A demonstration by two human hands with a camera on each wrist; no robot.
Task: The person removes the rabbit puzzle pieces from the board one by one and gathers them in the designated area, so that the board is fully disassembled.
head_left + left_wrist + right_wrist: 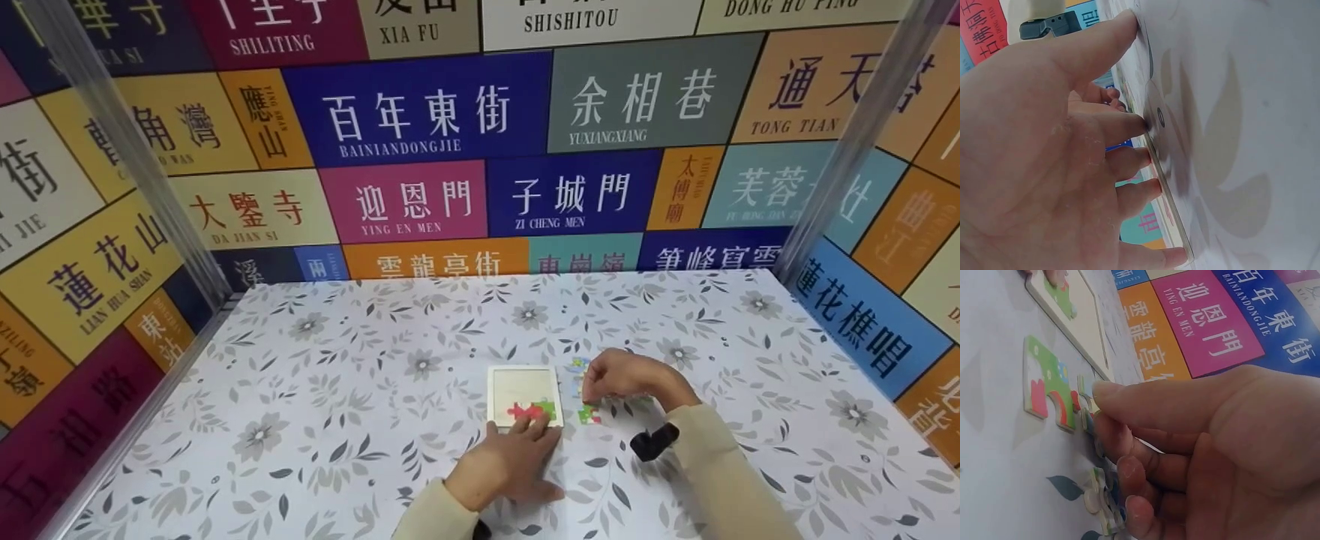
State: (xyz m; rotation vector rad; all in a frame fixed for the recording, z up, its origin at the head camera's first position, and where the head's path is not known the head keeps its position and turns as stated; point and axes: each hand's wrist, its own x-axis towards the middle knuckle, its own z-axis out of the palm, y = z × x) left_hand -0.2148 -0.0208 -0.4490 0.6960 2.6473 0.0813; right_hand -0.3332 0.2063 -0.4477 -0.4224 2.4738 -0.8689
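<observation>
A shallow wooden puzzle tray (491,390) lies on the table, with red and green puzzle pieces (545,409) along its lower right part. My left hand (514,461) rests at the tray's near edge, its fingertips touching the rim and the red piece. To the right of the tray, my right hand (630,379) pinches a small puzzle piece (1082,385) between thumb and forefinger, mostly hidden behind the thumb. Just nearer than that hand lies a green puzzle piece (1044,374) with red and pink parts. Other pieces (1095,498) lie beneath the curled fingers.
The table is covered by a white cloth (360,390) with grey flowers and leaves. Further loose pieces (579,363) lie beside the tray's right side. Walls of coloured sign panels (416,109) stand behind and at both sides. A black wrist device (654,442) sits by the right sleeve.
</observation>
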